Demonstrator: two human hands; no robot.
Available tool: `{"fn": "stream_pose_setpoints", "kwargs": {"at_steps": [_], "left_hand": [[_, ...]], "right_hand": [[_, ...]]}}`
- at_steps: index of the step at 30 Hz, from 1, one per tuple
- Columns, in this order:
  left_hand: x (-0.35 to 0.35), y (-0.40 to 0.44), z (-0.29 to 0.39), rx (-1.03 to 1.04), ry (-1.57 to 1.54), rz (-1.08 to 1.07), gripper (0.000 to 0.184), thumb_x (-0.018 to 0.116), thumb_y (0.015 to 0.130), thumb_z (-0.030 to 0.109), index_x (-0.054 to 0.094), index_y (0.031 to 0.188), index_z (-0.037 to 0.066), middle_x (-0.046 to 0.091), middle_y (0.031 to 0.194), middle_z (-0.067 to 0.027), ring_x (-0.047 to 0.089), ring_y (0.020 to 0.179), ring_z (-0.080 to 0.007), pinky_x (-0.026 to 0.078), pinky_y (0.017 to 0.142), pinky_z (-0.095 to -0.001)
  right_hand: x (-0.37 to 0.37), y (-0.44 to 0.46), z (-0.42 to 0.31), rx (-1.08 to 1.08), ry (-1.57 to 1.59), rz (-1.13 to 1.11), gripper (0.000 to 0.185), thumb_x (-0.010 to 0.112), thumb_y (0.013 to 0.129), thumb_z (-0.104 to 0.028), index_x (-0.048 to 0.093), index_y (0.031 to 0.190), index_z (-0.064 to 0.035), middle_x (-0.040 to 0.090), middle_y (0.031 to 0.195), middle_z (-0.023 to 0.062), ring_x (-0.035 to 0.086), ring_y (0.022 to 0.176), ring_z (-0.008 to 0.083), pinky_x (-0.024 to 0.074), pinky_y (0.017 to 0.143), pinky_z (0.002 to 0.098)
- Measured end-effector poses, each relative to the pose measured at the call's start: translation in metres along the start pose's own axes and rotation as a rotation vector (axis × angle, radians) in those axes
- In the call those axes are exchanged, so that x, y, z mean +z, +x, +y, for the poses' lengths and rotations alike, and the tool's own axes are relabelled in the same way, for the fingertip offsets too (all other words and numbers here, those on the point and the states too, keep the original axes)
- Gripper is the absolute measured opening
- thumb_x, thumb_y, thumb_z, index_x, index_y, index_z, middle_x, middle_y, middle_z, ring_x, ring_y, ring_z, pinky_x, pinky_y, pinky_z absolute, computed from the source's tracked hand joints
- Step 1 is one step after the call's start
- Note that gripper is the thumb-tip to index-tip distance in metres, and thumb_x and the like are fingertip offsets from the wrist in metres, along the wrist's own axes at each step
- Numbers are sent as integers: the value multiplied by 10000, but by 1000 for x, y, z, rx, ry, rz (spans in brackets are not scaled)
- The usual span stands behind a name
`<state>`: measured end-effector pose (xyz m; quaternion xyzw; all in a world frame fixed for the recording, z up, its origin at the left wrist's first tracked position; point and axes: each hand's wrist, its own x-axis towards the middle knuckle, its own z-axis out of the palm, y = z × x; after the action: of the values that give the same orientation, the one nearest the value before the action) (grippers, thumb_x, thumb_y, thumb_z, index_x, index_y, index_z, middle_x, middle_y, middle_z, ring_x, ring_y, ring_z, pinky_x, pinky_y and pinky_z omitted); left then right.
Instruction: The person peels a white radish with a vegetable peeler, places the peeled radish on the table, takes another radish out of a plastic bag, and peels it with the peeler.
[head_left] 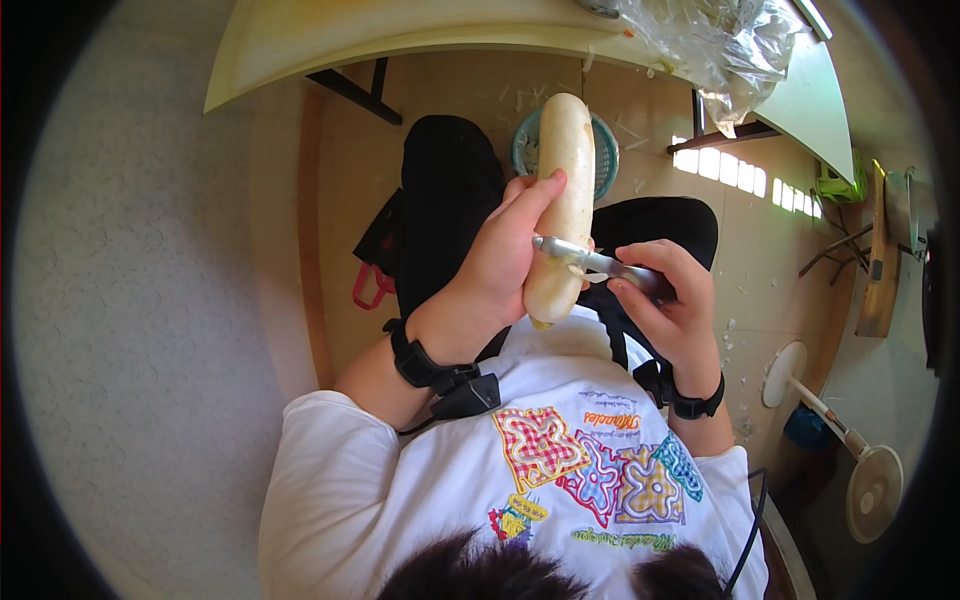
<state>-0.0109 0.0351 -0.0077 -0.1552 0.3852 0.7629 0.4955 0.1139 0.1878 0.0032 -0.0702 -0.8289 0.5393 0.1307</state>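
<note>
A long white radish is held lengthwise over my lap, its lower tip pointing toward my shirt. My left hand is wrapped round its left side, thumb along the top. In my right hand is a metal peeler, gripped by its dark handle. The blade lies across the lower half of the radish, touching its surface, and a thin strip of peel hangs by it. Beneath the radish's upper part, a teal basket stands on the floor, partly hidden.
Ahead is a pale table with clear plastic bags at its right. Peel scraps dot the floor around the basket. A black bag with red handles lies left of my legs. A white fan stands at the right.
</note>
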Motion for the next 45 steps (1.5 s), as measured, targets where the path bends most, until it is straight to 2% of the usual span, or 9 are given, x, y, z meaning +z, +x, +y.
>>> {"fn": "stream_pose_setpoints", "kwargs": {"at_steps": [9, 19, 22, 24, 27, 34, 40, 43, 45], "left_hand": [[-2, -2, 0, -32, -6, -30, 397, 548, 979, 415, 482, 1166, 71, 621, 947, -118, 672, 796, -237, 595, 556, -388], [-4, 2, -5, -76, -2, -69, 424, 508, 978, 459, 527, 1141, 68, 646, 931, -111, 689, 767, -226, 592, 544, -386], [-3, 3, -5, -87, 9, -43, 451, 435, 984, 474, 548, 1124, 61, 651, 909, -105, 689, 743, -226, 591, 550, -387], [-5, 3, -1, -102, -9, -176, 525, 346, 978, 515, 517, 1179, 61, 647, 941, -114, 687, 769, -243, 589, 553, -408], [-2, -2, 1, -38, 51, -143, 598, 292, 962, 572, 461, 1235, 68, 632, 1011, -132, 674, 816, -272, 584, 562, -426], [2, -5, 0, -31, 77, -200, 636, 282, 946, 609, 406, 1282, 83, 602, 1097, -156, 648, 863, -290, 567, 565, -434], [7, -6, 2, -38, 89, -178, 621, 280, 952, 590, 425, 1260, 71, 613, 1077, -153, 649, 838, -280, 567, 554, -428], [9, -5, 3, -41, 54, -158, 566, 245, 982, 551, 431, 1256, 92, 616, 952, -114, 644, 692, -212, 559, 486, -370], [5, -4, 2, -32, 89, -194, 600, 275, 958, 564, 443, 1226, 54, 626, 1033, -145, 656, 814, -259, 572, 525, -402]], "right_hand": [[-4, -2, 6, -77, -12, -25, 266, 798, 731, 25, 689, 972, -6, 658, 825, 88, 593, 640, 132, 426, 517, 237], [-1, -4, 7, -109, -21, 35, 254, 793, 734, 29, 697, 967, -2, 662, 832, 92, 594, 631, 126, 433, 517, 226], [-3, -5, 5, -94, -43, 29, 255, 791, 732, 35, 697, 967, 0, 661, 830, 95, 601, 634, 130, 442, 521, 230], [-2, -3, 5, -107, -53, 34, 259, 791, 731, 36, 697, 970, -1, 660, 828, 95, 603, 637, 131, 443, 522, 232], [-1, -2, 3, -114, -85, 59, 268, 791, 727, 37, 700, 976, -4, 660, 824, 94, 604, 639, 133, 441, 521, 234], [-3, 0, 7, -101, -78, 91, 275, 797, 724, 31, 706, 980, -15, 661, 821, 87, 604, 642, 133, 434, 519, 231], [-3, 0, 7, -107, -108, 99, 271, 797, 729, 24, 705, 981, -12, 661, 822, 85, 602, 643, 131, 435, 520, 229], [-2, 0, 7, -113, -102, 107, 269, 799, 729, 22, 706, 979, -11, 661, 823, 84, 602, 643, 132, 438, 524, 230], [-2, 0, 6, -109, -100, 108, 268, 799, 730, 21, 706, 979, -11, 661, 824, 85, 605, 647, 134, 440, 527, 230]]}}
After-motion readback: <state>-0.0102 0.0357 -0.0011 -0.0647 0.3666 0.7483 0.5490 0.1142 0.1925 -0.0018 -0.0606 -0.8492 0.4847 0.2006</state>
